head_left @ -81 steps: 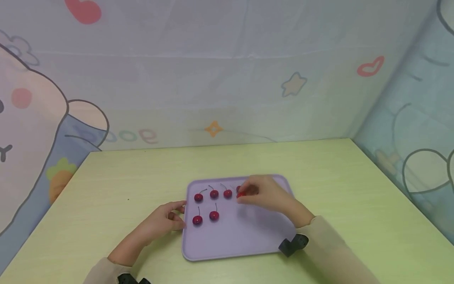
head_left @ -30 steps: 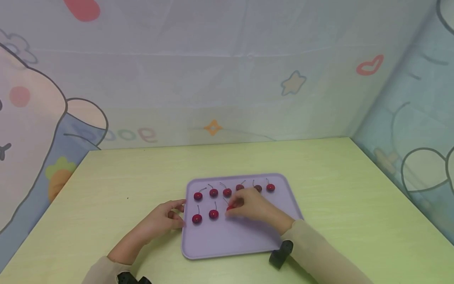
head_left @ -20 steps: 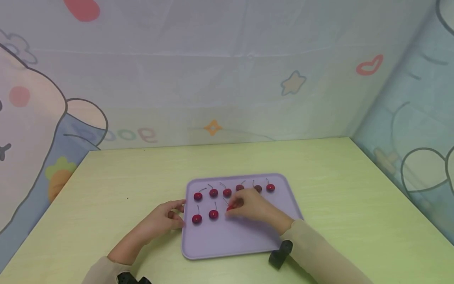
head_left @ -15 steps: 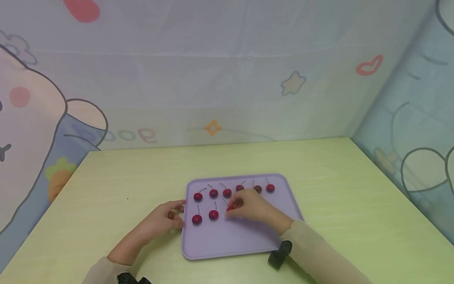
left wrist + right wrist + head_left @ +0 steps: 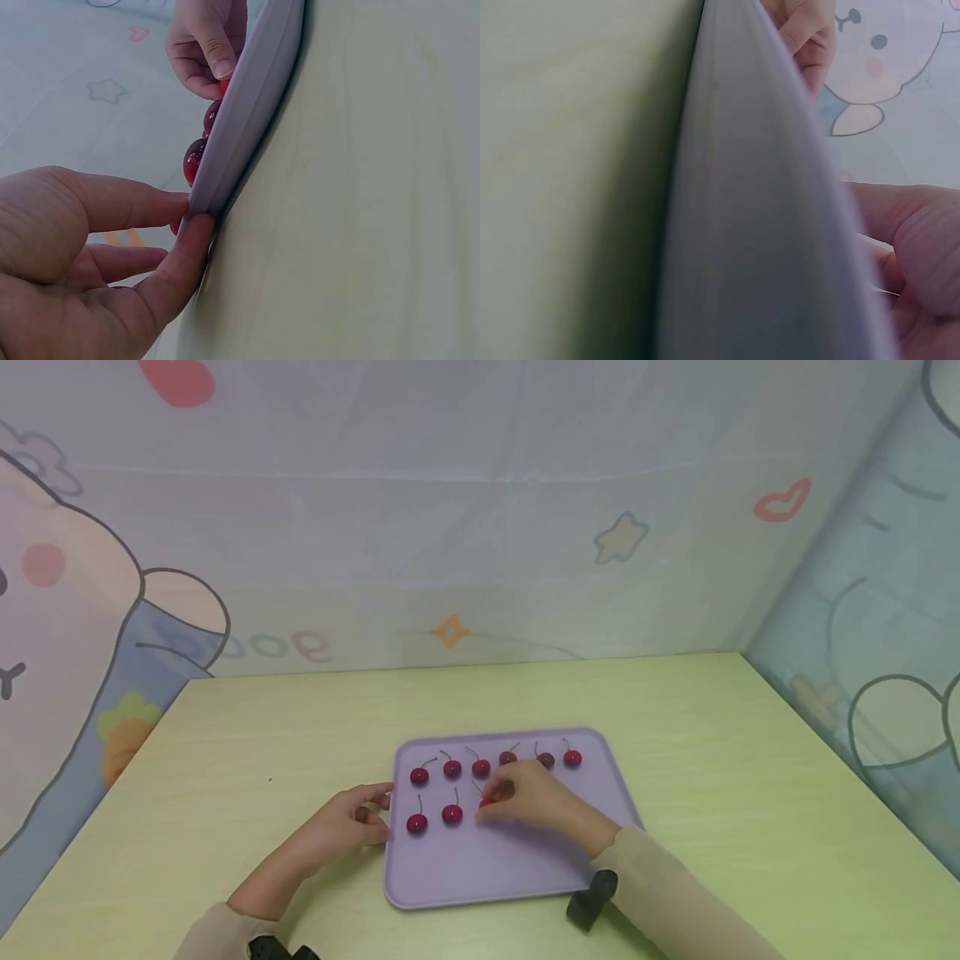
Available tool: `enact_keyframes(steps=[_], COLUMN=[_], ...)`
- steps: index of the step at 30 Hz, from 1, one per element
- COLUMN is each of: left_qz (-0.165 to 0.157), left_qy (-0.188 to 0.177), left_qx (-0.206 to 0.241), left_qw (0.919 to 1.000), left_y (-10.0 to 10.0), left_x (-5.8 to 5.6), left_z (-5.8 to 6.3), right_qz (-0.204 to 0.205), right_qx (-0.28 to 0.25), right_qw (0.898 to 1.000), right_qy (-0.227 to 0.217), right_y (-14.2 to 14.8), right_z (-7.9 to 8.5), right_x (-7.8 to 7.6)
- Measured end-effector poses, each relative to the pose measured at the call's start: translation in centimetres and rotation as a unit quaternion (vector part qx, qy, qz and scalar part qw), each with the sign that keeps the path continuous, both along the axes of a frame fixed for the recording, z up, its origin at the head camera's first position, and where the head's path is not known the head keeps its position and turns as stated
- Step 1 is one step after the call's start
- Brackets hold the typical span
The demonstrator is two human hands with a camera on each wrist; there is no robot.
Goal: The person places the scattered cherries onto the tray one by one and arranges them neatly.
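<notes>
A lilac tray (image 5: 480,868) lies on the table with red cherries on it, stems attached. Along its far side runs a row that includes a cherry (image 5: 419,775) at the left end and a cherry (image 5: 572,758) at the right end. Closer to me are a cherry (image 5: 417,823) and a cherry (image 5: 452,814). Beside these, my right hand (image 5: 536,797) pinches another cherry (image 5: 486,803) low over the tray, its stem pointing up and left. My left hand (image 5: 348,822) holds the tray's left edge, thumb and fingertips (image 5: 196,232) on the rim.
The pale yellow-green table (image 5: 262,752) reaches back to a printed cloth backdrop (image 5: 450,527). A second cloth wall (image 5: 870,610) rises at the right. Black wrist cameras (image 5: 592,900) sit at the cuffs. In the right wrist view, the tray's side (image 5: 757,210) hides the cherries.
From 2.7 s ago, my right hand has come nearer and left with its cherry, uncovering cherries at the far right. Over the last second both hands stay still.
</notes>
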State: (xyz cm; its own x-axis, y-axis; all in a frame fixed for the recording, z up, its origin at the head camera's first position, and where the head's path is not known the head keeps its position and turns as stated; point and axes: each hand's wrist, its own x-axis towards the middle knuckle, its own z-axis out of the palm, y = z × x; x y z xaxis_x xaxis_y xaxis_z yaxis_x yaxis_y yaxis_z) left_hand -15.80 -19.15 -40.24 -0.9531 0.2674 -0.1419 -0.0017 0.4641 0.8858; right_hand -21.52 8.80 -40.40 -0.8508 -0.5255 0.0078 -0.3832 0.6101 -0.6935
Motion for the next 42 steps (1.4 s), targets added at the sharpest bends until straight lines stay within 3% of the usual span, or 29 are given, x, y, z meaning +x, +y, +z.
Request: enact_keyframes(steps=[33, 42], left_qz=[0.008, 0.012], left_qy=[-0.004, -0.010], left_qx=[0.012, -0.012], left_qw=[0.9999, 0.9998], left_y=[0.37, 0.38], left_x=[-0.07, 0.16], left_z=[-0.30, 0.05], right_qz=[0.004, -0.014], right_qx=[0.002, -0.014], right_qw=[1.000, 1.000], right_qy=[0.008, -0.002], right_y=[0.24, 0.87], right_z=[-0.17, 0.01], right_x=[0.10, 0.24])
